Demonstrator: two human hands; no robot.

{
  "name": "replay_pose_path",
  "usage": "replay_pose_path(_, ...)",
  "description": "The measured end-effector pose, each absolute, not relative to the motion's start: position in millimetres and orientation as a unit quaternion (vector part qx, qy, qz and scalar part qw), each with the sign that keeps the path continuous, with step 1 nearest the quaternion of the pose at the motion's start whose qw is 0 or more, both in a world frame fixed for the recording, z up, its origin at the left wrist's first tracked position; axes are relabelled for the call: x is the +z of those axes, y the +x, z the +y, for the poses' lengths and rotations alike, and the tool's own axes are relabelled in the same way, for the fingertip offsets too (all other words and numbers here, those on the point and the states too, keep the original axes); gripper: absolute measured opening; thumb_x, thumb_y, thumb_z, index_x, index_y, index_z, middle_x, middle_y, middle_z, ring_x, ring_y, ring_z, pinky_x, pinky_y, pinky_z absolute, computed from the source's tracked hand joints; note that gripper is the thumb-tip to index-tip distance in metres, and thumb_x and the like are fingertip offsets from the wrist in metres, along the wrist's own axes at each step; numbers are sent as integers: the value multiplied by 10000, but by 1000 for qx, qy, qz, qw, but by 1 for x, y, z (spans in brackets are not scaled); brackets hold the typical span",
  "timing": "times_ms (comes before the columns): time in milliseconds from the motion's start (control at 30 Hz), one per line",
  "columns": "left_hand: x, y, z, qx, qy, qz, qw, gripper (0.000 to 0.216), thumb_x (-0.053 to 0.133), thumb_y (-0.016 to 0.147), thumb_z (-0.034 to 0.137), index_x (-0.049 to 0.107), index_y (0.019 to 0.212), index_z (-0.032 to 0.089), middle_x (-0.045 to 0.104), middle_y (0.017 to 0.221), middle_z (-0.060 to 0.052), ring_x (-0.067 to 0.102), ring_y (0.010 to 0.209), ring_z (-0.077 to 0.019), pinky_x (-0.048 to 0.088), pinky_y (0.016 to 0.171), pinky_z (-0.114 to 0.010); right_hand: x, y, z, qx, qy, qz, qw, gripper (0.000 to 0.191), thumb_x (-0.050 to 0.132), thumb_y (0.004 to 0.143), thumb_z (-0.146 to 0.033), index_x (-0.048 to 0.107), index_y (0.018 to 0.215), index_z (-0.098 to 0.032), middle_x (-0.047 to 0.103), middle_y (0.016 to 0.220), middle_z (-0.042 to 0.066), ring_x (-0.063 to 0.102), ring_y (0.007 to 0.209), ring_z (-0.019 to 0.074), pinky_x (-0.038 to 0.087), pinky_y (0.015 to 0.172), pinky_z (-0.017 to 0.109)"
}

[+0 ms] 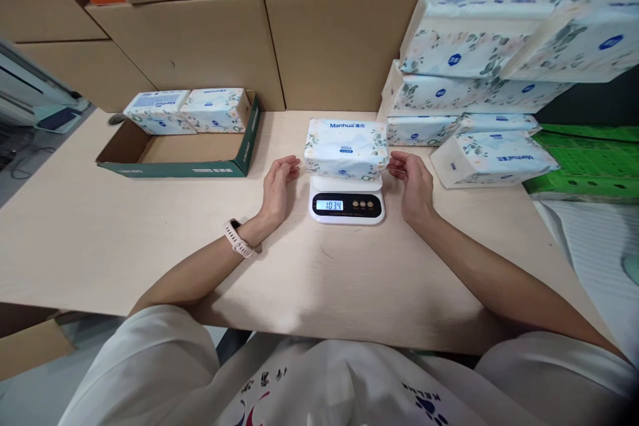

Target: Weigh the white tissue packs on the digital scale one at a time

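Centre of frame, a pack lying flat on a white scale; below it, on the scale's black panel, a lit display with the digits 1034, any decimal point too small to tell; just left of the pack, left hand, half open, fingers loosely bent, nothing in its hold; just right, right hand, likewise half open, cupped toward the pack without a grip, fingertip contact impossible to tell; on the left wrist, a pale watch; upper left, a green tray with two packs along its back; upper right, a stack of more packs, with a single pack just in front; far right, a green crate; across the top, cartons; under pack and scale, a pale table; along the bottom, a white shirt.
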State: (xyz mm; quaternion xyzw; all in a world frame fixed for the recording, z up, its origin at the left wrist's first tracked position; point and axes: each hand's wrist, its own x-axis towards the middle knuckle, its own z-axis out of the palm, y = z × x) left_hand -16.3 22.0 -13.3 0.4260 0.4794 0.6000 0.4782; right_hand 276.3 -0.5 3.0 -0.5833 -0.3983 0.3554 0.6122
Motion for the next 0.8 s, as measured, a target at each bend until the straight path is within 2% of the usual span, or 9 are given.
replay_pose_path(167, -13, -17, 22, 591, 441, 477, 478, 503, 788, 979, 691, 770, 1168, 226, 823, 1285, -148, 766, 1177, -276, 628, 1148, -462, 1, 277, 1, 353, -584, -401, 612, 495, 610, 1017, -717, 779, 1116, -263, 827, 1139, 80, 807, 1202, 267, 650, 1160, 494)
replay_pose_path(367, -12, -16, 21, 594, 432, 481, 479, 392, 777, 1024, 605, 787, 1129, 227, 837, 1291, -136, 769, 1148, -258, 644, 1116, -432, 0, 277, 1, 353, -581, -398, 615, 482, 628, 1006, -717, 787, 1097, -271, 840, 1133, 81, 808, 1177, 271, 659, 1167, 519)
replay_pose_path(800, -11, -15, 20, 593, 437, 480, 477, 348, 766, 1017, 561, 789, 1096, 223, 837, 1244, -124, 767, 1121, -251, 640, 1114, -430, 0, 277, 1, 351, -580, -399, 618, 482, 631, 1010, -684, 813, 1100, -247, 851, 1128, 90, 816, 1155, 260, 667, 1142, 492)
